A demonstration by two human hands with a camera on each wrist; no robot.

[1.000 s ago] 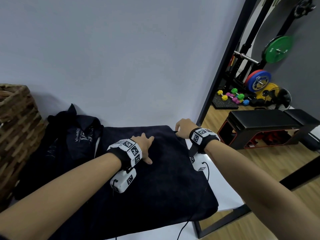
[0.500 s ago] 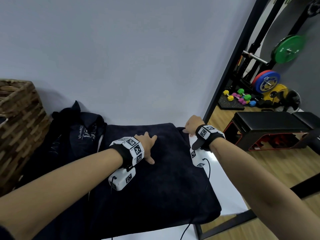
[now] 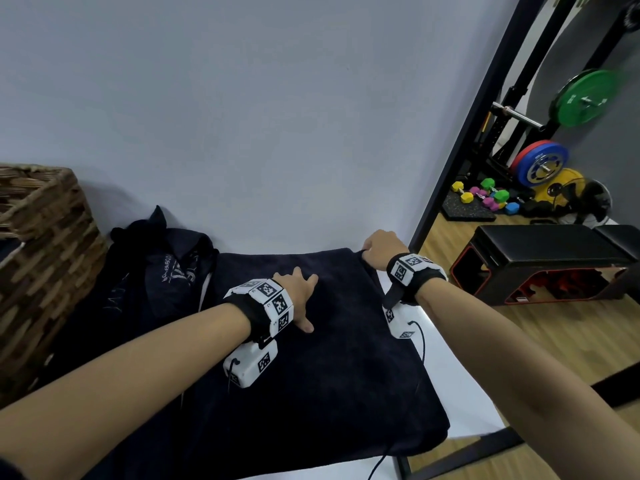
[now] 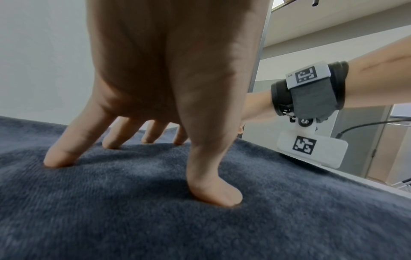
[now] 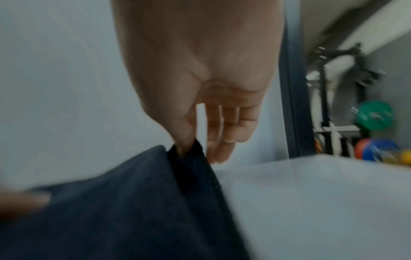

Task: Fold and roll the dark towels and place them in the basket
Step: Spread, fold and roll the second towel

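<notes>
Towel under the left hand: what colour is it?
The towel is dark navy blue, plain, with no pattern. The left wrist view shows it best.

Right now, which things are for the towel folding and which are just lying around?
For the job:
dark towel, flat on the table
towel pile beside it
wicker basket
left hand pressing
right hand pinching a corner

Just lying about:
weight plates
dumbbells
bench

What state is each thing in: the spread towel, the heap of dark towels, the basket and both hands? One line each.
spread towel: flat on the white table, not yet rolled.
heap of dark towels: crumpled, unfolded, against the wall.
basket: upright at the far left; contents hidden.
left hand: fingers spread, pressing the towel.
right hand: pinching the towel's far right corner.
</notes>
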